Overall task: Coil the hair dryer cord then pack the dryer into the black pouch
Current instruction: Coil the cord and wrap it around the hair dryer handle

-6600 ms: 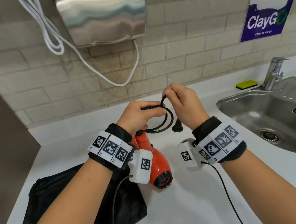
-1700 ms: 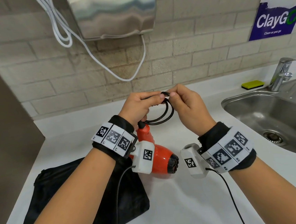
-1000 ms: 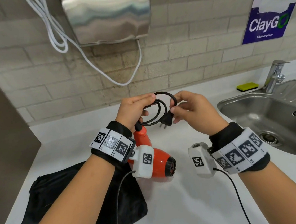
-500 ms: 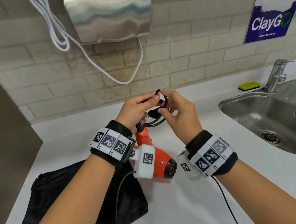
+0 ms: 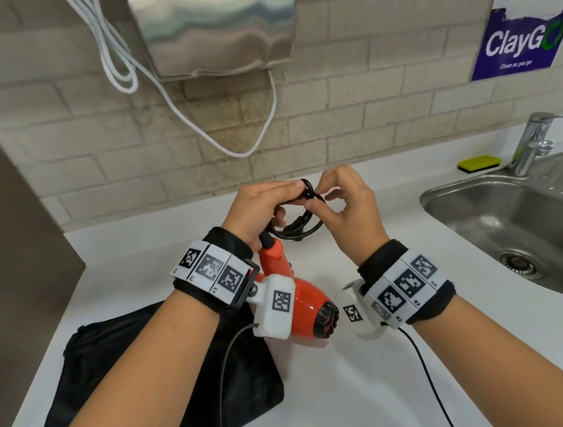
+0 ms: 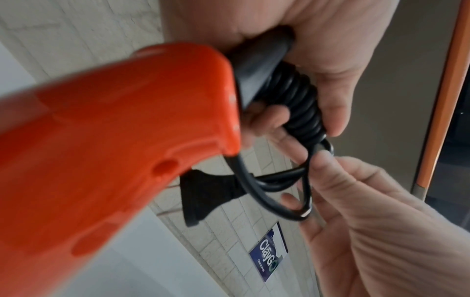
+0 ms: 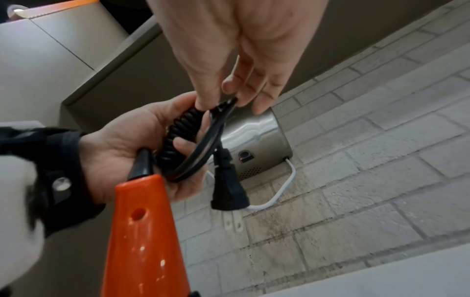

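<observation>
The cord point(image 5: 297, 227) is gathered into a few black loops above the bench point(image 5: 375, 376), beyond the raised handle of the orange hair dryer point(image 5: 303, 309), whose barrel lies low near the bench. The springy, tightly wound stretch of the cord is clasped in the curled fingers of the left hand point(image 5: 255, 209), and the top of the loops is pinched between thumb and fingertips of the right hand point(image 5: 348, 207). The plug point(image 7: 229, 193) is seen dangling below the loops with its two metal prongs downward. For the step to be done well, the loose end should probably be tucked through or round the bundle while the loops are kept pinched flat, so that nothing springs apart; the coiled stretch looks stiff and likely to unwind once released. The black pouch point(image 5: 134, 382) is laid flat and limp on the bench under the left forearm, close to the dryer
</observation>
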The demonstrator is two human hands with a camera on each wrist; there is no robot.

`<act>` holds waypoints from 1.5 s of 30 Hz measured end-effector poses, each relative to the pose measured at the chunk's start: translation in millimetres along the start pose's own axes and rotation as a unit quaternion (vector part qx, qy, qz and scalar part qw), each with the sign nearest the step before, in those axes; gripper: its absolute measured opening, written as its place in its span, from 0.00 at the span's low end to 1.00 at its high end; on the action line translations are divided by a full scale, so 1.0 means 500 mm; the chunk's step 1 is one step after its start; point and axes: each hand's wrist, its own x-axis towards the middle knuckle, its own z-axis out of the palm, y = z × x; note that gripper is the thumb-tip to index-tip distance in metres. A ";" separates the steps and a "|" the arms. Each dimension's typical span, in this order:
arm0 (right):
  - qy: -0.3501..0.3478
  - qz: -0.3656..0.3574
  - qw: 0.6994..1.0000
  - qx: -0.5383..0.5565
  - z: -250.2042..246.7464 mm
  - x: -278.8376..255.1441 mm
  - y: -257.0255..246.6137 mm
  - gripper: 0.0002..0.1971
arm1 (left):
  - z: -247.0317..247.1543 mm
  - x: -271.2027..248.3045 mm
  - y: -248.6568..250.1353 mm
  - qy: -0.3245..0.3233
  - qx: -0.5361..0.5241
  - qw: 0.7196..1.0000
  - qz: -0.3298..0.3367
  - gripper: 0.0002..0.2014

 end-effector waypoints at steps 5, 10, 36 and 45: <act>-0.148 0.088 0.979 0.108 -0.005 0.008 0.004 0.11 | 0.005 -0.001 0.001 -0.007 -0.005 1.000 -0.004 0.06; -0.187 0.111 0.972 0.087 -0.013 0.010 0.011 0.09 | 0.005 -0.004 0.002 -0.053 -0.039 0.997 -0.032 0.08; -0.213 -0.029 0.939 -0.268 -0.066 0.035 -0.004 0.18 | -0.001 0.003 0.009 -0.048 0.027 0.998 -0.031 0.04; -0.099 -0.079 0.924 -0.362 -0.058 0.032 -0.025 0.21 | 0.001 -0.002 0.017 -0.084 0.073 0.992 -0.052 0.06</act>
